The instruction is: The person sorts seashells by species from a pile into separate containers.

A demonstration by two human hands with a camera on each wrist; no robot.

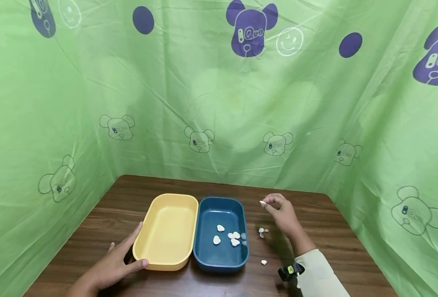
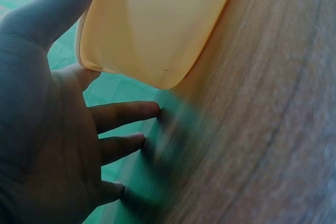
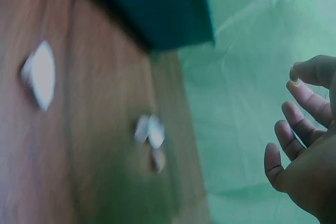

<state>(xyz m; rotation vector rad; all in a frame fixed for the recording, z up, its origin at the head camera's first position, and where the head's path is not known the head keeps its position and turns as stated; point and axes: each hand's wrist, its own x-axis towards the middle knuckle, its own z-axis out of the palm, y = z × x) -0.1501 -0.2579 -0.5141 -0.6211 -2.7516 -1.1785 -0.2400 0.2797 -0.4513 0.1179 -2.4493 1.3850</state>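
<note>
My right hand [image 1: 287, 216] is raised over the table, right of the blue tray [image 1: 222, 259]. Between thumb and index fingertip it pinches a small white seashell [image 1: 262, 203]; in the right wrist view the fingertips mostly hide it. Inside the blue tray lie several white shells [image 1: 220, 228]. Below the right hand sits a small cluster of shells [image 1: 261, 230], with a single shell [image 1: 264, 262] nearer the front. My left hand [image 1: 111, 264] touches the left near corner of the yellow tray [image 1: 166, 231], thumb on its near side; the other fingers [image 2: 123, 115] are spread and fairly straight.
Both trays stand side by side on a brown wooden table [image 1: 308, 264]. The yellow one has nothing in it. A green patterned curtain [image 1: 222, 161] encloses the back and both sides. On the right wrist is a black strapped device [image 1: 291, 271].
</note>
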